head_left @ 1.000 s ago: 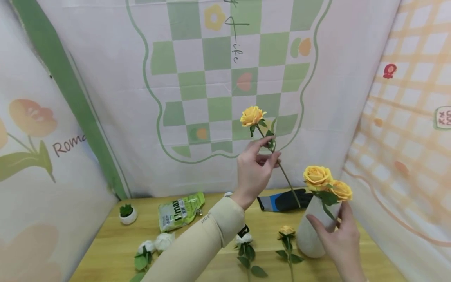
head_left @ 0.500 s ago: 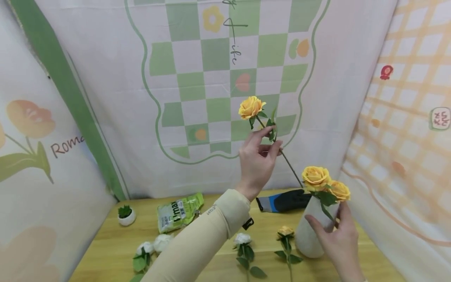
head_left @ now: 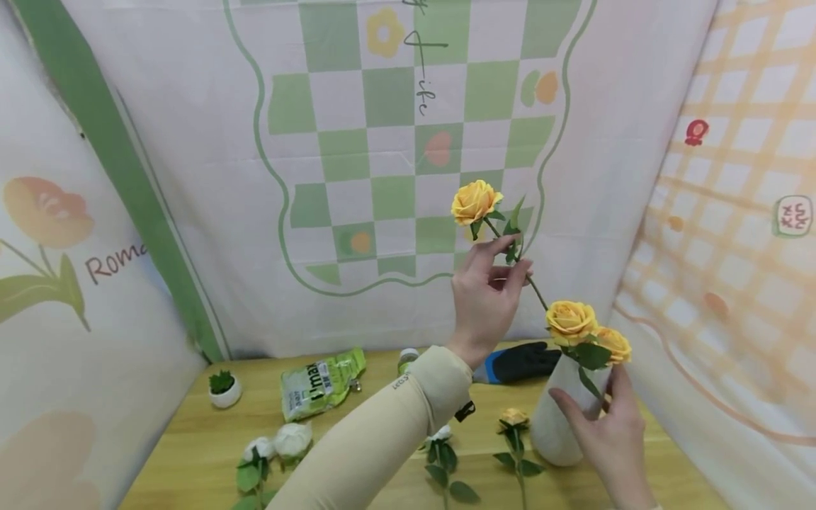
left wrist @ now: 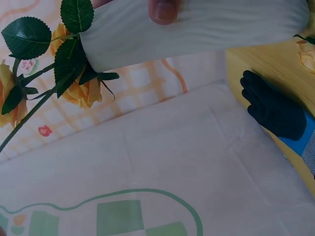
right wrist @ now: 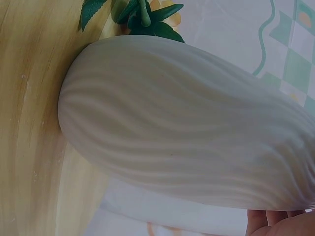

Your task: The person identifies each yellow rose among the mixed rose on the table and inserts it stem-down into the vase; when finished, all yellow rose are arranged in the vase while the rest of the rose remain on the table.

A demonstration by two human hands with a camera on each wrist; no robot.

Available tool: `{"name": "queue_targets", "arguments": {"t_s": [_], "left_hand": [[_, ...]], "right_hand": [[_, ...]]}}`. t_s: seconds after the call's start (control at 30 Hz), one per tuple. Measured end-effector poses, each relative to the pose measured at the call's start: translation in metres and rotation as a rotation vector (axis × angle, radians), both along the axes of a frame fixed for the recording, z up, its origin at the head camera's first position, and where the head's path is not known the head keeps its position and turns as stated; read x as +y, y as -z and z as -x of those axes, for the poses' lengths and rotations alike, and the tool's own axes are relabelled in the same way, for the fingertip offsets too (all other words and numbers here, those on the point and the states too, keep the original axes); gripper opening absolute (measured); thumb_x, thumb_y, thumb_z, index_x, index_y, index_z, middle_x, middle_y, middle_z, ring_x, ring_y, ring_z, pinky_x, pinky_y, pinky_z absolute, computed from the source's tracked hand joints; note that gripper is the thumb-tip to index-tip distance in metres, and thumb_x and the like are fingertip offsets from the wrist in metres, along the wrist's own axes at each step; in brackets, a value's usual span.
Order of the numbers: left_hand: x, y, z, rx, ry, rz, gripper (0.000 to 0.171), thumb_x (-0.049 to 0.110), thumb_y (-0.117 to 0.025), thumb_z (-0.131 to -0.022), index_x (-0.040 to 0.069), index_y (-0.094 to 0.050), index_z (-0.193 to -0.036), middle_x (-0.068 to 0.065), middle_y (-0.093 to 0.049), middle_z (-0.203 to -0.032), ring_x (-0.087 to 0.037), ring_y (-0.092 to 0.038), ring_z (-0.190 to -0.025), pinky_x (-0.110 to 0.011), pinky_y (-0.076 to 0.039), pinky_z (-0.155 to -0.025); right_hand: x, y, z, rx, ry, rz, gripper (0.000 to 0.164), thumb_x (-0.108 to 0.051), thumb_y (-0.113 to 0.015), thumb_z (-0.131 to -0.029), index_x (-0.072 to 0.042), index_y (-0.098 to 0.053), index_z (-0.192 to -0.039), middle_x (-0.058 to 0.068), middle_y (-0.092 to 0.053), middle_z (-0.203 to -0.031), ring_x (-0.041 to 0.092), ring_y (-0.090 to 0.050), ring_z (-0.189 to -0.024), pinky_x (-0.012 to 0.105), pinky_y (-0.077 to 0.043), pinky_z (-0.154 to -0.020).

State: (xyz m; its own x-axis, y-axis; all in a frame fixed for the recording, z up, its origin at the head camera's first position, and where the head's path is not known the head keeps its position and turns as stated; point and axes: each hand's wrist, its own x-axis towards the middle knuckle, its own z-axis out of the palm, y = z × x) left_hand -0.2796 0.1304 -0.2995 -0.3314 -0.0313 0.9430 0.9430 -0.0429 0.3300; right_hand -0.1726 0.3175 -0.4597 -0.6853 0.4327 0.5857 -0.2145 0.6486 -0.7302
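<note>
My left hand [head_left: 487, 301] pinches the stem of a yellow rose [head_left: 476, 202] between thumb and fingers, its bloom tilted up and left. The lower stem slants toward the vase mouth and passes behind the roses there; I cannot tell whether its tip is inside. My right hand [head_left: 605, 435] grips the white ribbed vase [head_left: 561, 418] near its top, thumb in front and fingers on the far right side. Two yellow roses [head_left: 571, 322] stand in the vase. In the right wrist view the vase [right wrist: 187, 123] fills the middle, with fingertips [right wrist: 258, 221] at its lower right.
On the wooden table [head_left: 191, 439] lie a yellow rose [head_left: 513, 421], a white rose [head_left: 438, 435] and more white roses [head_left: 293, 439]. Behind them are a black-and-blue glove [head_left: 523, 361], a green pouch [head_left: 321, 386], a small potted plant [head_left: 224, 389] and a partly hidden bottle [head_left: 408, 359].
My left hand has risen and then shifted right with the yellow rose, bringing its lower stem up from before the glove to the vase mouth. My right hand stays on the vase.
</note>
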Motion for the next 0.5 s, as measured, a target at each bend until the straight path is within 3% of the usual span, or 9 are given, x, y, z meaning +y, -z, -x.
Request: {"name": "queue_targets", "arguments": {"t_s": [0.17,0.37,0.5], "left_hand": [[0.0016,0.0017,0.0023,0.013,-0.038,-0.015,0.03,0.004,-0.075,-0.102,0.0,-0.068,-0.131,-0.019,-0.066,-0.111,-0.022,-0.08,-0.077,-0.017,-0.062,-0.071],[0.0003,0.0042,0.0077,0.007,-0.089,-0.016,0.03,0.006,-0.076,-0.102,0.002,-0.069,-0.131,-0.015,-0.067,-0.112,-0.02,-0.08,-0.078,-0.015,-0.061,-0.071],[0.0008,0.008,0.0094,-0.01,-0.075,-0.018,0.031,0.004,-0.077,-0.101,0.0,-0.069,-0.13,-0.017,-0.067,-0.112,-0.022,-0.08,-0.077,-0.015,-0.061,-0.07]], "right_hand": [[0.0004,-0.0002,-0.0004,-0.011,0.004,0.0,0.1,-0.013,-0.102,-0.074,-0.013,-0.049,-0.159,0.016,-0.068,-0.132,-0.002,-0.055,-0.108,0.003,-0.039,-0.085],[0.0012,-0.0018,-0.0016,-0.06,-0.02,0.021,0.1,-0.019,-0.1,-0.078,-0.014,-0.045,-0.161,0.02,-0.065,-0.139,0.034,-0.062,-0.119,0.005,-0.039,-0.086],[0.0005,-0.0026,-0.0013,-0.079,-0.015,0.026,0.099,-0.021,-0.1,-0.079,-0.015,-0.045,-0.161,0.018,-0.065,-0.139,0.033,-0.061,-0.119,0.006,-0.039,-0.086]]}}
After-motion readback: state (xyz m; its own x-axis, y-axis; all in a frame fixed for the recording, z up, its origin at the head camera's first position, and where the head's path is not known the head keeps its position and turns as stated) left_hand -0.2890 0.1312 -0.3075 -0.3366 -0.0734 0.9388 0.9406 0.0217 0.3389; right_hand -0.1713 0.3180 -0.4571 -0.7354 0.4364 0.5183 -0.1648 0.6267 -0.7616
